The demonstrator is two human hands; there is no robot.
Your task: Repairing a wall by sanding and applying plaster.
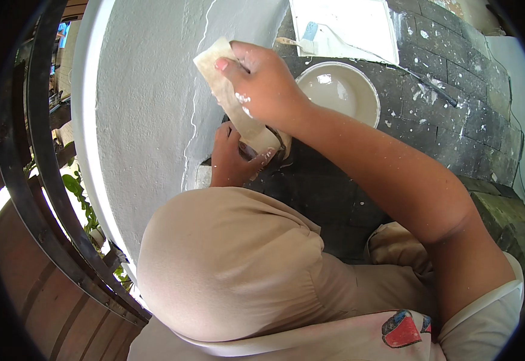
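Observation:
A wide, pale tan strip that looks like masking tape (240, 118) stretches between my hands, close to the grey wall. My right hand (259, 78), spotted with white paint, pinches its upper end between thumb and fingers. Lower down, my left hand (231, 157) is closed around the strip's curved lower end, thumb laid against it. Whether that end is a roll is partly hidden by my fingers and the dark shape behind.
A rough grey wall (148, 90) with wavy white lines rises at left. A cream basin (368, 96) stands beyond my right forearm. Behind it lie a white paint tray (365, 30), a brush (298, 44) and a long-handled roller (389, 60) on paint-spattered dark tiles (443, 129).

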